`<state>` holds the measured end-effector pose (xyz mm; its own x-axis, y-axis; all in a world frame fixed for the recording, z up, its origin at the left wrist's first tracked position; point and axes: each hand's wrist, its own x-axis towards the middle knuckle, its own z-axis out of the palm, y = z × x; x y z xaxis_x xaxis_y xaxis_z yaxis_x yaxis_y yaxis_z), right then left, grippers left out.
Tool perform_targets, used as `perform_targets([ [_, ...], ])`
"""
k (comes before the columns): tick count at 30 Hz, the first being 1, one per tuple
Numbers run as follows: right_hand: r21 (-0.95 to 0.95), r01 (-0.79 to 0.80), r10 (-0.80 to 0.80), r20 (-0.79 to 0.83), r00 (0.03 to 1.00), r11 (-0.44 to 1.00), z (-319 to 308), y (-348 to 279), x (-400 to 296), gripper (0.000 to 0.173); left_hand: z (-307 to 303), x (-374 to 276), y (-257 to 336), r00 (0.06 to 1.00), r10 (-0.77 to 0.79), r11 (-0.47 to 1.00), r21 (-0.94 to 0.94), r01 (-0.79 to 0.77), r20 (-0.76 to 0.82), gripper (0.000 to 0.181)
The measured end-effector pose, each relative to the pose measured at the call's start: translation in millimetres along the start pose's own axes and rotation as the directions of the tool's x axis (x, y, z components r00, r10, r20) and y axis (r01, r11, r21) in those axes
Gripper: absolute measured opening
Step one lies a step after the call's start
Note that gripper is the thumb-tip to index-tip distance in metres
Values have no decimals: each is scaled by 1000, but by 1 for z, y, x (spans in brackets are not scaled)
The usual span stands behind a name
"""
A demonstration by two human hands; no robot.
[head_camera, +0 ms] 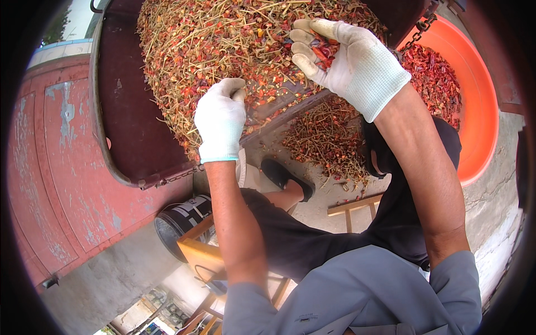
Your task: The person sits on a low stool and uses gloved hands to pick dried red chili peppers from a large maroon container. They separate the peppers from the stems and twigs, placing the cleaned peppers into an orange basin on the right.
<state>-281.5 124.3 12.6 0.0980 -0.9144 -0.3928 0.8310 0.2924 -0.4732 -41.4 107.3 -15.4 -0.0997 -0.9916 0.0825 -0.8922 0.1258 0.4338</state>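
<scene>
Dried red chilli pieces (pixel 323 55) lie in the cupped palm of my right hand (pixel 349 63), which wears a white knit glove and is raised over the cart bed. My left hand (pixel 222 111), gloved the same way, is at the near edge of a heap of chilli stems and fragments (pixel 209 46). Its fingers are curled with the thumb against them; whether anything is between them is hidden. The heap fills much of a dark red metal cart bed (pixel 134 125). Loose seeds and red bits are strewn on the bed floor between my hands.
An orange plastic basin (pixel 481 138) with red chilli pieces (pixel 431 79) stands at the right, beyond a rusty chain (pixel 423 26). Stems and chilli scraps (pixel 328 138) are piled on the concrete by my feet. A black bucket (pixel 184 222) and a wooden chair (pixel 205 251) are at lower left.
</scene>
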Motion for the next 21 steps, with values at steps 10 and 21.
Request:
perform_targets([
  [10,55,-7,6,14,1000,998,-5,0,3,22,-18,-15,-17,995,-43,998,43,39,91,16],
  [21,-44,-10,10,4,1000,999,1,2,0,29,-39,-18,-7,985,-164,972,-177,154,-45,20],
])
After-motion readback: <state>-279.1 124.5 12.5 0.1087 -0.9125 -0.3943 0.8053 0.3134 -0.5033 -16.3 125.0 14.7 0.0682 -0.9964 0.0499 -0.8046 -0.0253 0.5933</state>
